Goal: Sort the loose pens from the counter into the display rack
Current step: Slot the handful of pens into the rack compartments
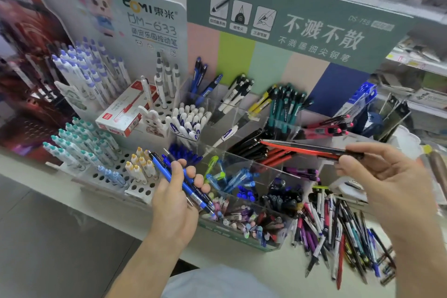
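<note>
**Both hands holding pens at the clear rack**

The clear acrylic display rack (242, 152), split into compartments of pens grouped by colour, stands on the pale counter (278, 273) and serves as the landmark here. In front of the rack's left end, the left hand (176, 201) grips a small bundle of blue plastic click pens (183, 184), fingers curled round them, the pens slanting up and to the left. Above the rack's right side, the right hand (382, 176) pinches a slim red-and-black pen (304, 149) by its dark end between thumb and fingertips; the pen lies nearly level, its red end over the compartment of black and red pens (256, 150). Just right of the rack's front corner, a loose heap of mixed pens (338, 232) in white, purple, pink, teal and black lies on the counter. Left of the rack stands a white perforated pen stand (116, 172) holding capped pens upright.
</note>
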Tool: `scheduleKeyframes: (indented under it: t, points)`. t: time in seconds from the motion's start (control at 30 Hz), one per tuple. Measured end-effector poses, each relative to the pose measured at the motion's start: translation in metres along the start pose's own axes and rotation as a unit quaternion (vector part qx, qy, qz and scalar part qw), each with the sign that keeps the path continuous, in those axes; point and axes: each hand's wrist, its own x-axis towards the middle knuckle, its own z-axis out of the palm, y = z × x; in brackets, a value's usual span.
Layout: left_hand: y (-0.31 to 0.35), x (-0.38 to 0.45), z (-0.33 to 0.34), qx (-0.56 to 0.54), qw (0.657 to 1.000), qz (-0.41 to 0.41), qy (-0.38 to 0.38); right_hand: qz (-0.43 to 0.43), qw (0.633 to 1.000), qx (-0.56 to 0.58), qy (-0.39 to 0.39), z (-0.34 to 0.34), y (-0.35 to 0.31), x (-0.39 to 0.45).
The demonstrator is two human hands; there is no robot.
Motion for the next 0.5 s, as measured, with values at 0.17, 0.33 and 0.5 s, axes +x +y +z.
scheduleKeyframes:
  t: [0.17, 0.33, 0.5]
  points:
    - [-0.004, -0.003, 0.006, 0.021, 0.999, -0.012, -0.025, -0.044, 0.993, -0.106, -0.009, -0.005, 0.016, 0.021]
    - [-0.008, -0.009, 0.018, 0.054, 0.997, -0.014, -0.059, -0.161, 0.981, -0.106, 0.004, 0.002, 0.013, 0.02]
    - [-0.009, -0.011, 0.022, 0.083, 0.993, -0.008, -0.081, -0.29, 0.953, -0.083, 0.012, -0.003, 0.009, 0.02]
